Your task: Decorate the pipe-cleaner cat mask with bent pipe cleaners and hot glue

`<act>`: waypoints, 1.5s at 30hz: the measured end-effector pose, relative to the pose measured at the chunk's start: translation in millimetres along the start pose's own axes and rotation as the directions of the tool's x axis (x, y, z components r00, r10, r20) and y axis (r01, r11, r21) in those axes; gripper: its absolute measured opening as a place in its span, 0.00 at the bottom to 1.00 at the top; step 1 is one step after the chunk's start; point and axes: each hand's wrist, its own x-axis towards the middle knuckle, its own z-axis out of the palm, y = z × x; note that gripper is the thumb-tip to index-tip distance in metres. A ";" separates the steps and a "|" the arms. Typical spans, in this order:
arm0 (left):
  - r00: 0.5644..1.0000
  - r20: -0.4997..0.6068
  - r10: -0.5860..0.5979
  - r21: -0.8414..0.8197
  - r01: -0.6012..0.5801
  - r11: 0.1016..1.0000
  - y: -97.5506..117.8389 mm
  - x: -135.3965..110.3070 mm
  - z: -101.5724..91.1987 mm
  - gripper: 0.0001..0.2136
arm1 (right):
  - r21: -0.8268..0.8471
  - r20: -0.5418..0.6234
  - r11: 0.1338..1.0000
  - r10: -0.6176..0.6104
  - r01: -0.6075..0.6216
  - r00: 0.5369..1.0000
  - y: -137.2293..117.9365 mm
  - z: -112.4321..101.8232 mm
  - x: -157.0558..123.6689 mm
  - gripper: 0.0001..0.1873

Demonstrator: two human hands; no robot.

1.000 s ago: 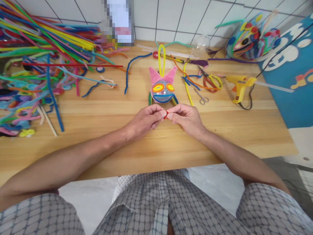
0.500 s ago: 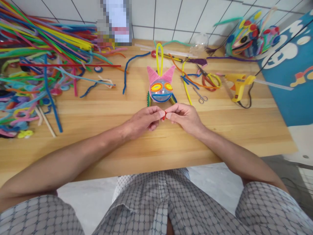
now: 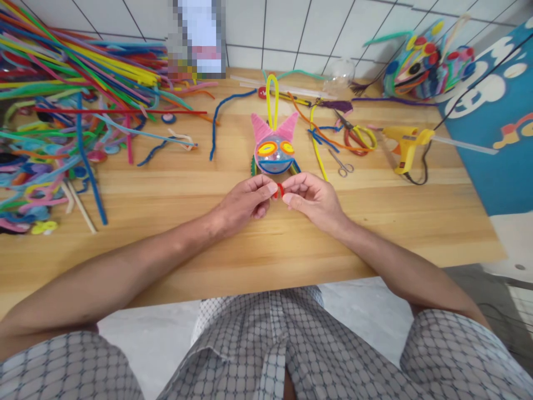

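A short red pipe cleaner [image 3: 280, 190], bent into a small curve, is pinched between my two hands above the table. My left hand [image 3: 249, 203] grips one end between thumb and fingertips. My right hand [image 3: 313, 200] is closed at the other end, thumb and index finger together. Just beyond the fingers stands a clear ball decorated as an animal head [image 3: 275, 147], with pink pointed ears, orange and yellow eyes, a blue mouth line and a yellow loop on top. My hands hide its lower part.
Many colourful pipe cleaners [image 3: 104, 72] pile up at the left. On the right lie red-and-yellow scissors [image 3: 360, 136], small metal scissors [image 3: 342, 165] and a yellow glue gun [image 3: 406, 145]. Behind them sits a multicoloured craft figure [image 3: 416, 66]. A clear ball [image 3: 341, 73] rests by the tiled wall.
My fingertips have moved slightly up and a little apart. More of the red pipe cleaner shows between them, now as a curve. The decorated head has stayed in place.
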 end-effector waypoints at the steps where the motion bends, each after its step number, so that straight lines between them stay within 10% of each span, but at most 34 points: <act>1: 1.000 -0.001 0.005 0.004 -0.005 1.000 -0.3 -0.1 0.1 0.26 | -0.011 -0.005 1.000 -0.012 0.012 1.000 0.2 0.7 -0.7 0.22; 45: 0.996 0.093 0.004 0.103 -0.013 0.995 -1.2 0.8 -5.0 0.28 | -0.237 -0.066 0.960 -0.166 0.146 0.984 -2.2 -1.4 -4.5 0.11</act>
